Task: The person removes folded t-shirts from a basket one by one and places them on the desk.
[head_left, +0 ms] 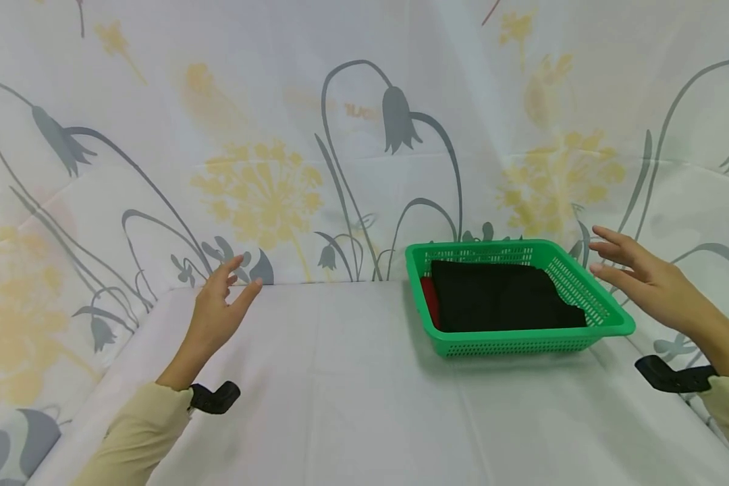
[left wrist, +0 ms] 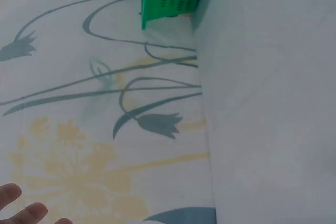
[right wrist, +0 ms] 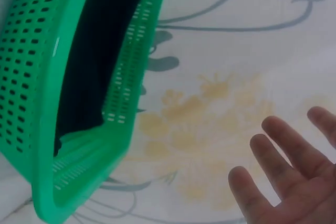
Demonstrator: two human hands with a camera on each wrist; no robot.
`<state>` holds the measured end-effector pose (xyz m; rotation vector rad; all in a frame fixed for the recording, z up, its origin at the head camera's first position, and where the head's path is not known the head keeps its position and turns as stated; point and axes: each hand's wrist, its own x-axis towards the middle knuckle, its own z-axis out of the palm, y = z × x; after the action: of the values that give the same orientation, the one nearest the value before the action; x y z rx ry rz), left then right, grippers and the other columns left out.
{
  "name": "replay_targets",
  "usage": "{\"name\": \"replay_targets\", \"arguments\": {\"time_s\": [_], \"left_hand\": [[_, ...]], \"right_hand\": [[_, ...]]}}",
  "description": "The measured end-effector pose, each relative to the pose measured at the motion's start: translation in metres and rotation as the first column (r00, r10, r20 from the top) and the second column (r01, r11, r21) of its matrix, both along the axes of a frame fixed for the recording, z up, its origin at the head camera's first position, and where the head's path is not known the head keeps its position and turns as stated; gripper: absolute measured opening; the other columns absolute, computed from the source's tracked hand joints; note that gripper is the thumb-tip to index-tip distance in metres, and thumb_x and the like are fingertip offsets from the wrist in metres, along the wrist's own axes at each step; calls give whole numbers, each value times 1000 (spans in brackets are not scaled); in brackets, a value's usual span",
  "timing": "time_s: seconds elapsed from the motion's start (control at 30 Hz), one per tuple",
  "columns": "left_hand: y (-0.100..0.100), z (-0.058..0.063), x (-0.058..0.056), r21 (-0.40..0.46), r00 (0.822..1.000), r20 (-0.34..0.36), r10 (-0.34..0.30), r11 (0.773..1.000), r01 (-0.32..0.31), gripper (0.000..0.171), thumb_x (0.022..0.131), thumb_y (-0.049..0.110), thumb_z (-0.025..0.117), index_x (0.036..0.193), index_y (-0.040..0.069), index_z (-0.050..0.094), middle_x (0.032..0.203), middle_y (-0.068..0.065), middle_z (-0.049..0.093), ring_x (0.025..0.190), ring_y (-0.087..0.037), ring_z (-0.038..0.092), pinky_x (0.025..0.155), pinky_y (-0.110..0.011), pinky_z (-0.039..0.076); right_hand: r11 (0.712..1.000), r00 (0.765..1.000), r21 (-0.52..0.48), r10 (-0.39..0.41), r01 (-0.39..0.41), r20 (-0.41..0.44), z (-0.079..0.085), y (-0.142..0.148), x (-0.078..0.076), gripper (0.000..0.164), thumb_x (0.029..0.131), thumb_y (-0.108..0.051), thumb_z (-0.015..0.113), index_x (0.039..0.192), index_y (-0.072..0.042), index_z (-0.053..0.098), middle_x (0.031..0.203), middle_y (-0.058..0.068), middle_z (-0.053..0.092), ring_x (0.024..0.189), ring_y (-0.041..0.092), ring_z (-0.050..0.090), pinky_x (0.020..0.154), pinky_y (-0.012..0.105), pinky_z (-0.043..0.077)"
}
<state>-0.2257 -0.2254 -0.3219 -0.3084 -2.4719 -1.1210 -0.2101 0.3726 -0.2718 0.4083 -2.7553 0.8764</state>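
A green plastic basket (head_left: pixel 528 335) with slotted sides stands at the right of the table in the head view. Folded black cloth (head_left: pixel 498 297) lies in it, with a strip of red cloth (head_left: pixel 429 302) showing at its left. My right hand (head_left: pixel 650 280) hovers at the basket's right rim, fingers loosely extended and holding nothing. In the right wrist view its spread fingers are apart from the basket (right wrist: pixel 47 129). On the left, my left hand (head_left: pixel 221 310) is raised over the table with thumb and fingers parted, nothing between them. Only its fingertips (left wrist: pixel 31 212) show in the left wrist view.
White cloth covers the table (head_left: pixel 340 391). Behind it hangs a pale curtain (head_left: pixel 267 88) printed with grey and yellow flowers, which also runs down the left and right sides. A black strap device (head_left: pixel 215 398) sits on each wrist, over beige sleeves.
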Motion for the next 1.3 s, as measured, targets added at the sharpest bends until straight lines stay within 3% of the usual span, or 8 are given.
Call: {"name": "replay_targets", "arguments": {"time_s": [0.03, 0.17, 0.27, 0.37, 0.5, 0.67, 0.9, 1.3], "left_hand": [[3, 2, -1, 22, 1000, -6, -8, 1000, 8, 64, 99, 34, 56, 148, 1, 33, 148, -22, 35, 130, -44, 39, 101, -58, 33], [13, 8, -3, 112, 1000, -16, -21, 994, 22, 60, 99, 32, 57, 146, 1, 36, 145, -22, 40, 128, -42, 43, 103, -53, 34], [20, 12, -5, 203, 999, -1, -37, 979, 36, 58, 98, 30, 57, 146, 3, 37, 143, -20, 42, 128, -40, 43, 104, -51, 33], [29, 17, -7, 317, 998, 28, -64, 947, 52, 57, 98, 27, 57, 147, 4, 37, 142, -18, 42, 127, -38, 43, 104, -50, 34], [40, 21, -10, 451, 993, 65, -96, 891, 57, 56, 98, 27, 57, 146, 6, 37, 140, -15, 41, 123, -32, 44, 99, -46, 36], [54, 22, -17, 563, 989, 73, -131, 824, 67, 51, 98, 23, 57, 143, 6, 40, 134, -13, 43, 114, -24, 47, 93, -37, 36], [73, 25, -26, 670, 987, 38, -154, 737, 90, 43, 97, 13, 58, 137, 4, 44, 121, -9, 48, 101, -19, 54, 94, -35, 40], [114, 26, -41, 735, 964, -7, -265, 653, 185, 49, 95, 12, 61, 140, 9, 41, 123, -12, 49, 105, -22, 53, 88, -36, 43]], "right_hand": [[1000, 1000, -13, 1, -1, 1, 1, -1, -1, 64, 103, -24, 48, 157, -31, 13, 147, 25, 35, 131, 45, 34, 95, 31, 36], [997, 1000, -78, 16, -14, 26, 6, -6, -5, 64, 103, -26, 47, 157, -30, 12, 148, 26, 33, 135, 37, 31, 93, 73, 24], [993, 999, -118, 20, -15, 41, 9, -8, -9, 63, 103, -27, 47, 157, -30, 14, 148, 25, 33, 132, 13, 35, 96, 73, 20], [989, 999, -147, 30, -25, 30, 9, -9, -13, 61, 103, -27, 48, 156, -32, 17, 147, 11, 38, 114, -8, 38, 107, 43, 30], [983, 999, -178, 43, -41, 3, 8, -11, -19, 59, 103, -25, 49, 155, -30, 21, 141, 0, 44, 112, -10, 41, 81, 10, 33], [973, 999, -229, 39, -34, 17, 5, -11, -24, 58, 103, -27, 48, 155, -30, 21, 144, 8, 42, 112, -3, 42, 80, 11, 34], [947, 998, -315, 54, -56, -16, 0, -10, -31, 56, 103, -23, 48, 154, -23, 25, 132, -12, 46, 111, -2, 46, 83, 9, 39], [924, 999, -381, 32, -34, -12, -6, -5, -44, 53, 102, -20, 52, 151, -18, 32, 122, -17, 50, 108, -3, 49, 80, 11, 42]]}}
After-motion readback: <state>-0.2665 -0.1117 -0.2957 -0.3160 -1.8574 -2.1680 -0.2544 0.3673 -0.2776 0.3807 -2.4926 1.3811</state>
